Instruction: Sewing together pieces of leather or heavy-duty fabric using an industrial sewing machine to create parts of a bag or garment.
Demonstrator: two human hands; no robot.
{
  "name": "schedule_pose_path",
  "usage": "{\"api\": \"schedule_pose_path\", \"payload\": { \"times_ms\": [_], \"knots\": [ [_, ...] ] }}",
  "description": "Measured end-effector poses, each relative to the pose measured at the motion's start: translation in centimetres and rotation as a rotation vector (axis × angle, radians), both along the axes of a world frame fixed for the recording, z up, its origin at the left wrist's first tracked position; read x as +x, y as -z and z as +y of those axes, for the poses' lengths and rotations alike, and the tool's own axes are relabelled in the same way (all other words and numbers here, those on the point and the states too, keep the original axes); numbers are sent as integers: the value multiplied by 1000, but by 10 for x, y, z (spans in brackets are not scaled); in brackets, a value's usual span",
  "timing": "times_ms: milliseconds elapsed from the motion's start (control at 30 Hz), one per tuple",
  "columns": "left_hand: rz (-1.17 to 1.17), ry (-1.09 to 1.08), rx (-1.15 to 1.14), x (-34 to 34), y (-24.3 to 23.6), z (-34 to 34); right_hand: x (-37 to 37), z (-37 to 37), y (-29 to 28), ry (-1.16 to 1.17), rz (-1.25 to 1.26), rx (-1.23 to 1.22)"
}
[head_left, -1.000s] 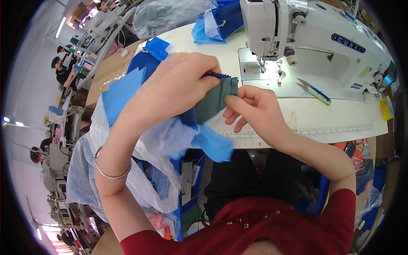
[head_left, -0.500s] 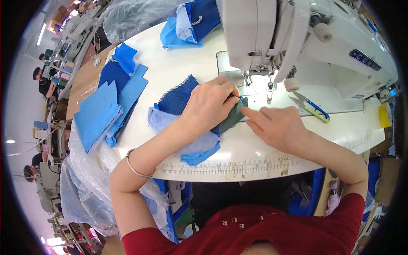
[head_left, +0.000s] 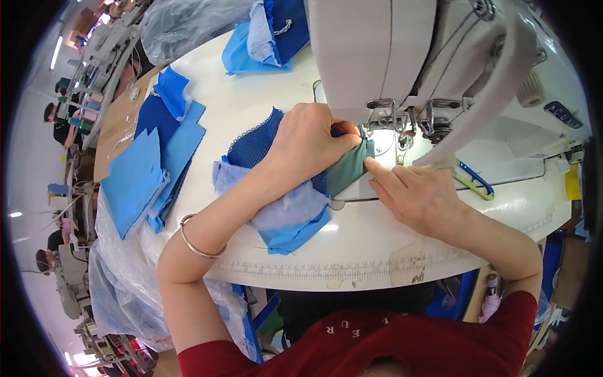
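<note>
My left hand [head_left: 311,138] is closed on the edge of a green fabric piece [head_left: 344,174], just by the sewing machine's presser foot [head_left: 399,143]. The index finger of my right hand [head_left: 414,195] touches that piece's right edge, its other fingers loosely bent and apart. Under my left hand and wrist lie navy mesh [head_left: 248,144], pale plush and light blue cloth [head_left: 290,234], attached or stacked with the green piece. Scissors with blue and green handles [head_left: 477,182] lie right of my right hand, their blades mostly hidden.
Blue cut pieces [head_left: 132,182] lie at the table's left, another bundle [head_left: 254,53] at the back. Clear plastic [head_left: 122,301] hangs over the left edge. The white machine [head_left: 361,50] fills the back right, near a yellow roll [head_left: 571,185]. Co-workers [head_left: 59,129] sit far left.
Both hands have carried the fabric bundle rightward and down to the presser foot. The machine and table appear closer in view, and the blue pieces at left are now uncovered by my arm.
</note>
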State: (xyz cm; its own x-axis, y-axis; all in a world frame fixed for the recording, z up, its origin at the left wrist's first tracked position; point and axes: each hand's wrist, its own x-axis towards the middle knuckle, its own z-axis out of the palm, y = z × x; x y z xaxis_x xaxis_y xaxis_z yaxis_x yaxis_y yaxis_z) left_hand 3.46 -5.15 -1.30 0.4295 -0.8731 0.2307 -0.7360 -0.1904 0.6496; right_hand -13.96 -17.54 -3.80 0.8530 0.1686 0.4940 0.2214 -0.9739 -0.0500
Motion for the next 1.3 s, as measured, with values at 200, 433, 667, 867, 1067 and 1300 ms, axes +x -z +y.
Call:
{"api": "schedule_pose_path", "payload": {
  "times_ms": [200,433,667,867,1067,1300],
  "knots": [
    [5,-49,35,1,-2,-6,-4,2,-6,111,122,-28],
    [15,-46,28,8,7,-12,-1,-2,-2,134,77,-46],
    [12,-25,60,11,-4,-2,-2,-2,-3,91,53,-111],
    [-704,55,184,-34,-70,26,1,-8,0,-12,-10,-6],
    [-802,219,39,-43,-10,31,2,-5,1,-27,-39,70],
    [-668,168,-30,-39,-3,30,1,-7,5,21,-76,112]
  ]
}}
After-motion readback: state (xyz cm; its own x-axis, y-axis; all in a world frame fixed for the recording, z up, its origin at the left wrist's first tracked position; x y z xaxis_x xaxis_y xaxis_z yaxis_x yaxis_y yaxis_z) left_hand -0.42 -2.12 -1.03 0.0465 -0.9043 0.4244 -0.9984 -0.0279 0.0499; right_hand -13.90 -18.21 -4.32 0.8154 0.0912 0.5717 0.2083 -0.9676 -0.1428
